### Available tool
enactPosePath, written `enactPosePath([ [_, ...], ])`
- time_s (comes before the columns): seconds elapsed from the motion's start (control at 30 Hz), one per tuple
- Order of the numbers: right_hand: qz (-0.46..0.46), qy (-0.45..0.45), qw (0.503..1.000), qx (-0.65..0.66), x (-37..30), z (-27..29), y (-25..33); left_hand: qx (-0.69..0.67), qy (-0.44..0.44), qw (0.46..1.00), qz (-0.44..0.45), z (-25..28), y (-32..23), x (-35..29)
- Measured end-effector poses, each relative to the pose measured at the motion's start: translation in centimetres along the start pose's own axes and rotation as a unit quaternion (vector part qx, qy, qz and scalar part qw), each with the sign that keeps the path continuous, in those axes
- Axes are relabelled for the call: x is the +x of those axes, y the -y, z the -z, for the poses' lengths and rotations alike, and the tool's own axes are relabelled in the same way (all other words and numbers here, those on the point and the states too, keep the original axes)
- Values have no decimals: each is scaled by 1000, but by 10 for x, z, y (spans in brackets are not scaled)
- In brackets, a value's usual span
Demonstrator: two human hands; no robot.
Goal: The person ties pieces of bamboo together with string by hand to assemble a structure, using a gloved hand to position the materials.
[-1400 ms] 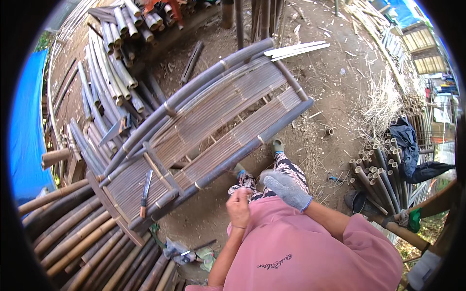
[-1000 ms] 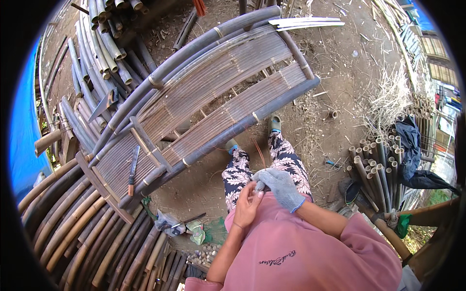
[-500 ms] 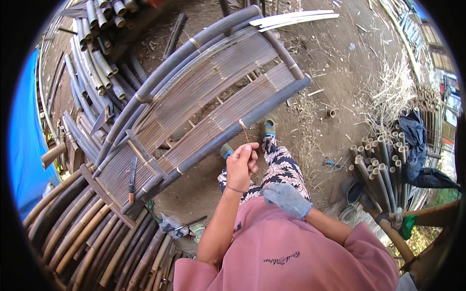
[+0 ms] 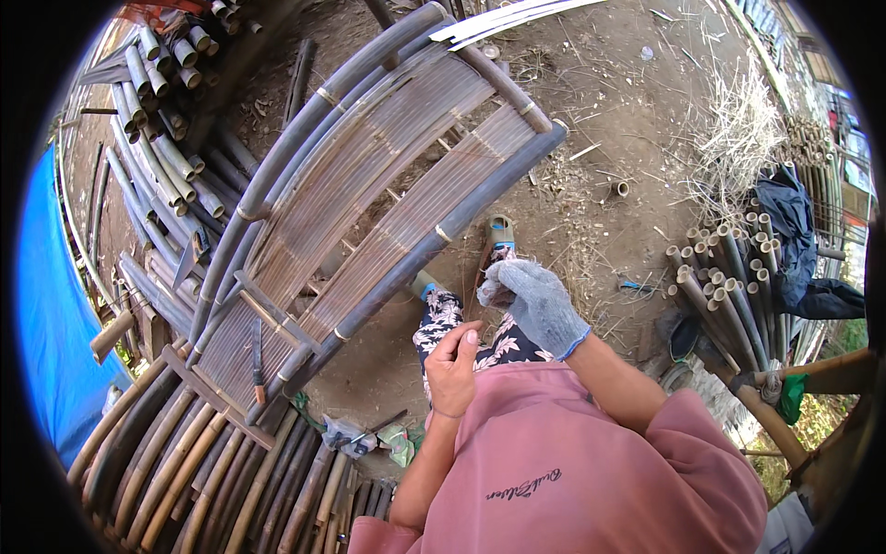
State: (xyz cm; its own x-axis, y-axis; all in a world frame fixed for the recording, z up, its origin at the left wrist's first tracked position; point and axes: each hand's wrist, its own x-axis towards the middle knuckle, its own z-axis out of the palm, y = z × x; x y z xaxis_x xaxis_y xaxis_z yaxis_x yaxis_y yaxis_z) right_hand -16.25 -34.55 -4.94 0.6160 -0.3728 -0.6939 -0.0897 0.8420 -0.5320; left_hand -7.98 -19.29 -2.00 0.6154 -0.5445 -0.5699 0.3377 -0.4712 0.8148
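Observation:
My bare left hand (image 4: pixel 454 367) is closed in a pinch in front of my shirt, thumb against forefinger. A thin reddish strand, too fine to follow clearly, runs between the bamboo bench and this hand. Just above and right of it, my right hand (image 4: pixel 537 307) wears a grey knitted glove. Its fingers are curled together toward the strand; what lies in them is hidden. Beyond my hands stands the long bench (image 4: pixel 443 235), with dark bamboo rails, a slatted seat and pale bindings. A knife (image 4: pixel 257 360) with an orange-brown handle lies on its near left end.
Bamboo poles (image 4: pixel 175 462) are stacked at the lower left, with more cut poles (image 4: pixel 157 171) at the far left. Upright bamboo pieces (image 4: pixel 729 286) stand bundled at right, near a heap of shavings (image 4: pixel 738 138). White strips (image 4: pixel 508 20) rest at the bench's far end.
My left hand has drawn down toward my body, away from the bench. My gloved right hand has risen from my lap to beside the left, fingers curling. The view has shifted slightly.

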Motion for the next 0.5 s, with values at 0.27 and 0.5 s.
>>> enactPosePath([
  [0.27,49,-28,963,-264,-25,-26,10,-118,41,980,155,25,0,7],
  [0.5,117,67,835,-534,-49,-21,-25,-342,32,909,234,23,10,34],
])
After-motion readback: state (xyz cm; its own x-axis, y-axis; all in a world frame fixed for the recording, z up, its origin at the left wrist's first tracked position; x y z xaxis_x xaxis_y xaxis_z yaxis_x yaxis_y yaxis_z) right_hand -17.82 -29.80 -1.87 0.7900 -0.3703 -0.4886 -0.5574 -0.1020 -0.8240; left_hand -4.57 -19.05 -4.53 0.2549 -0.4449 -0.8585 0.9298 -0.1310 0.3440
